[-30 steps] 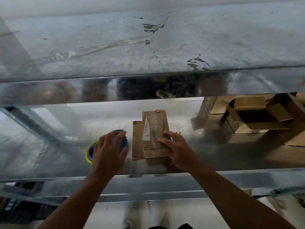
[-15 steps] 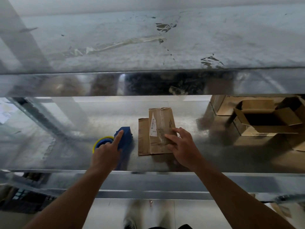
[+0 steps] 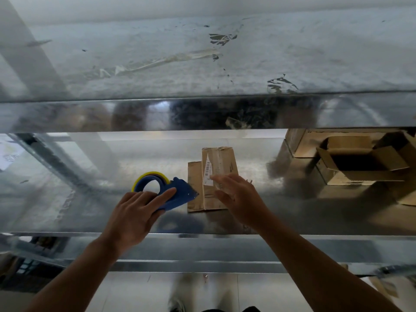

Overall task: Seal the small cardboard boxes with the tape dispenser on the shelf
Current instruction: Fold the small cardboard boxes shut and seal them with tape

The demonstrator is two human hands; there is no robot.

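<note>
The box [image 3: 221, 163] lies near the middle of the shelf [image 3: 67, 212], closer to the front edge than to the back. Its long side runs front to back. A white barcode label [image 3: 208, 170] sits on its top, and a lower cardboard flap [image 3: 194, 183] lies along its left side.

The left grip [image 3: 132, 212] is clamped on the blue dispenser [image 3: 180, 192], fingers curled round the handle and the forefinger laid straight along the blue body. The dispenser is just left of the box, raised off the shelf, with its nose pointing at the flap. Whether the two touch cannot be told. Its yellow tape roll [image 3: 150, 175] faces the back of the shelf.

The right grip [image 3: 240, 199] is spread, fingers apart and holding nothing, over the front right part of the box. It is blurred, so whether it touches the box is unclear.

At the back right corner of the shelf stand open boxes [image 3: 360, 170], flaps up, well apart from the hands. On the upper shelf [image 3: 292, 52] lies a strip of clear tape [image 3: 166, 61].
</note>
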